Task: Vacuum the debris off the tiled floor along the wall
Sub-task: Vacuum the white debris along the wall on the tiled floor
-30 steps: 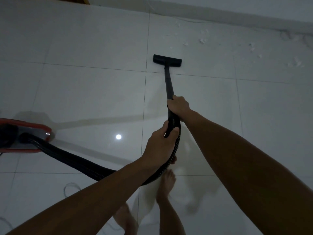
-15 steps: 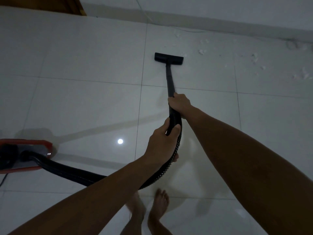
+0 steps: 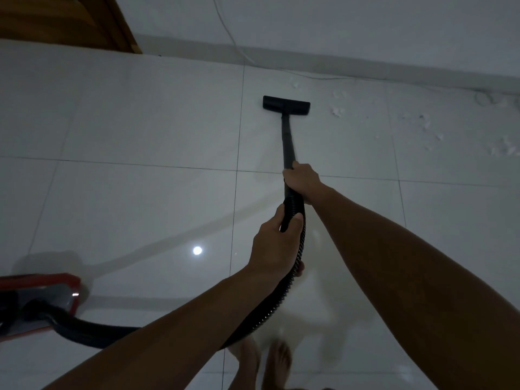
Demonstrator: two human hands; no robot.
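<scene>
A black vacuum wand (image 3: pixel 287 142) runs from my hands to its flat floor nozzle (image 3: pixel 286 105), which rests on the white tiled floor (image 3: pixel 140 122) a short way from the wall (image 3: pixel 365 29). My right hand (image 3: pixel 302 180) grips the wand's lower end. Just behind it, my left hand (image 3: pixel 274 246) is closed around the ribbed black hose (image 3: pixel 287 288). Small white bits of debris (image 3: pixel 337 111) lie to the right of the nozzle, and more debris (image 3: pixel 503 147) is scattered along the wall at the far right.
The red vacuum body (image 3: pixel 39 302) sits on the floor at the lower left, joined to the hose. A thin cable (image 3: pixel 233 40) hangs down the wall and runs along the skirting. A wooden door (image 3: pixel 64 21) stands at the top left. My bare feet (image 3: pixel 264 358) are below.
The view has tipped up, so more wall and the door show. The nozzle sits slightly nearer the wall, and my feet have stepped forward. Both hands keep their grip.
</scene>
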